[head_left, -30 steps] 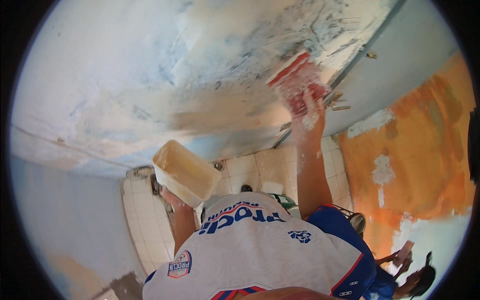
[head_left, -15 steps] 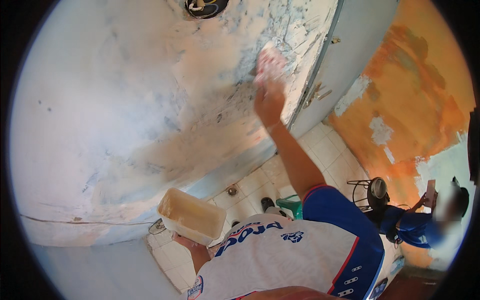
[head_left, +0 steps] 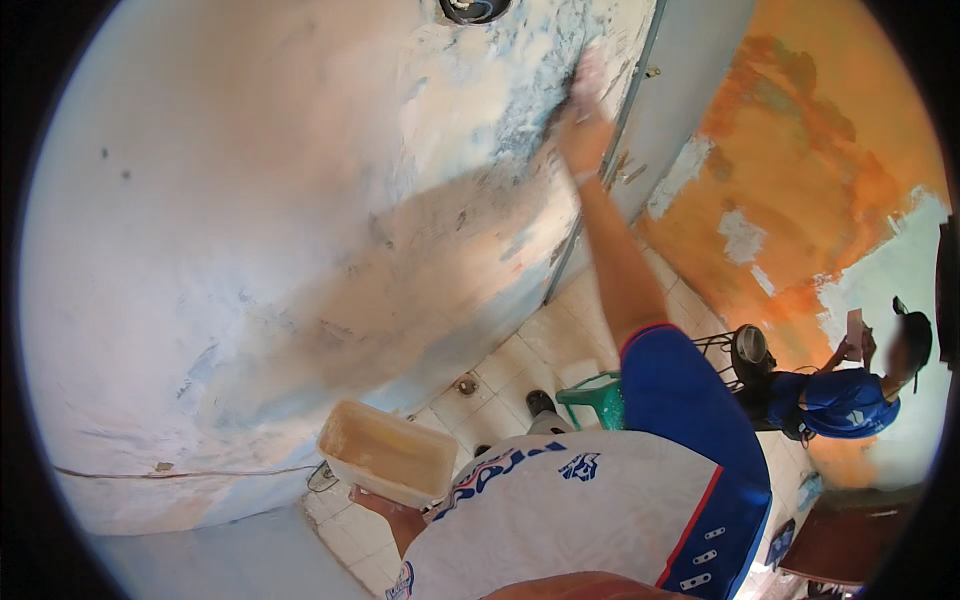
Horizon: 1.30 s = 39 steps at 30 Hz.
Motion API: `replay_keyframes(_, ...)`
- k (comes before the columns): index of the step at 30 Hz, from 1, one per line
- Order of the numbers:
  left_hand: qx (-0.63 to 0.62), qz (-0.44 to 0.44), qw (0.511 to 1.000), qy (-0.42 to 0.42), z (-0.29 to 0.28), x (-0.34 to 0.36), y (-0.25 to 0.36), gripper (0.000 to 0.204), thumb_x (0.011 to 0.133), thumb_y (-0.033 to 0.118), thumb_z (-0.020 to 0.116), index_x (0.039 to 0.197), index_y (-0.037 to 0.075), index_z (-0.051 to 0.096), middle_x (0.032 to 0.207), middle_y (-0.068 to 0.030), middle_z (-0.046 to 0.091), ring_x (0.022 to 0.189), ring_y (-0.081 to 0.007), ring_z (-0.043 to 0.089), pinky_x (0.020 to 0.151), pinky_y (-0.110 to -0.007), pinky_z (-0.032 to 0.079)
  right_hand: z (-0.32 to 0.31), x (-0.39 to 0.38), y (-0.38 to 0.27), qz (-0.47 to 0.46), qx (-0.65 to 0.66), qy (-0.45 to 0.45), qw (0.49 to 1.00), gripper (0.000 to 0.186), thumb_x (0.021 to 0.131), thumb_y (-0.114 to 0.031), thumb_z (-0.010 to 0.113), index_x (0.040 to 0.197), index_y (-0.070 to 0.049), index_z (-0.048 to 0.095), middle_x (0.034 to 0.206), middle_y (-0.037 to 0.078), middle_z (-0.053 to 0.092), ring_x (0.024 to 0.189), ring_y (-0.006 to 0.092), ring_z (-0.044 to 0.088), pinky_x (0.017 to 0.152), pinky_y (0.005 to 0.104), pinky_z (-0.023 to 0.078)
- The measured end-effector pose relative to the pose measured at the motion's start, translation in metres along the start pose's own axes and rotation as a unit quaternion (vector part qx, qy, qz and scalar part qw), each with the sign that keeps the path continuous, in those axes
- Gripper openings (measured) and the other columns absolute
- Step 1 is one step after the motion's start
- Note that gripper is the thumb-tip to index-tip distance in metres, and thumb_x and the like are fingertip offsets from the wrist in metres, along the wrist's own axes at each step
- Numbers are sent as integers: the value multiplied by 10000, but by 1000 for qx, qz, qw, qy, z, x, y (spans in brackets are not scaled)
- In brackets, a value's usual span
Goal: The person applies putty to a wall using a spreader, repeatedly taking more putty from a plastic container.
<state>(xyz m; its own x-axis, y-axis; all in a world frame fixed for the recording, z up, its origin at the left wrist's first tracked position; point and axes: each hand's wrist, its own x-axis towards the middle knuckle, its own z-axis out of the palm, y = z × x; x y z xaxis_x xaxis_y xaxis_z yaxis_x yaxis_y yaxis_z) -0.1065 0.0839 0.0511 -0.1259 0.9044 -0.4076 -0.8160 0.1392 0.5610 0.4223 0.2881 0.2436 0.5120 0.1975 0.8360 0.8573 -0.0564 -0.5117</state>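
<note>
My right hand [head_left: 584,130] is raised against the patchy plastered wall [head_left: 330,200], close to the grey door frame. It is blurred by motion, and its fingers seem closed round a mottled pinkish-white thing [head_left: 590,75] whose kind I cannot make out. Low down in front of me, my left hand [head_left: 378,503] grips a pale rectangular plastic tub [head_left: 388,455] from below at its near side. The tub is tilted so that its inside shows, smeared with a cream-coloured residue.
A round wall opening with wires [head_left: 474,8] lies above. A grey door [head_left: 668,110] stands right of the wall. A green plastic stool [head_left: 597,400], a black metal stool [head_left: 738,350] and a floor drain [head_left: 466,384] are below. Another person in blue [head_left: 850,402] stands at right by the orange wall.
My right hand has moved up and to the right along the wall, nearer the door frame. The view has shifted slightly. My left hand still holds the tub.
</note>
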Motion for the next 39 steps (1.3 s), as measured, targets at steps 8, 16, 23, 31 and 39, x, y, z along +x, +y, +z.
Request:
replay_keyframes(8, -13, 7, 997, -79, -14, 11, 12, 512, 986, 411, 418, 1366, 73, 471, 1295, -138, 570, 1129, -305, 601, 914, -459, 542, -51, -112, -58, 10, 134, -97, 986, 332, 961, -39, 555, 1283, 10, 617, 1058, 220, 715, 775, 213, 669, 747, 385, 528)
replay_keyframes(16, -25, -4, 996, -83, -6, -7, 3, 492, 992, 412, 432, 1332, 60, 492, 1256, -131, 592, 1083, -287, 623, 876, -440, 557, -19, 62, 50, -20, -68, 9, 997, 220, 889, -153, 597, 927, 49, 676, 725, 252, 649, 648, 399, 653, 531, 440, 469)
replay_keyframes(23, 1, 55, 996, -72, -2, 8, -12, 486, 974, 402, 376, 1268, 46, 527, 1204, -118, 607, 1042, -275, 623, 860, -404, 540, -43, -175, -53, -46, 221, -154, 962, 421, 920, 14, 546, 1330, -67, 595, 1195, 248, 610, 994, 321, 636, 818, 374, 515)
replay_keyframes(31, 91, 142, 979, -110, 8, 18, -37, 436, 995, 349, 403, 1210, 8, 567, 1107, -119, 649, 964, -255, 654, 803, -366, 556, -51, 62, 51, 48, 43, 51, 997, 220, 923, -86, 538, 1048, 60, 643, 813, 260, 654, 707, 340, 655, 663, 391, 503)
replay_keyframes(39, 30, 167, 978, -125, 55, 16, -79, 424, 999, 323, 409, 1149, -27, 595, 1063, -117, 657, 907, -259, 662, 776, -352, 556, -52, -151, -3, -82, 250, -168, 950, 169, 909, -54, 607, 1038, 24, 682, 1017, 262, 691, 937, 389, 693, 804, 398, 553)
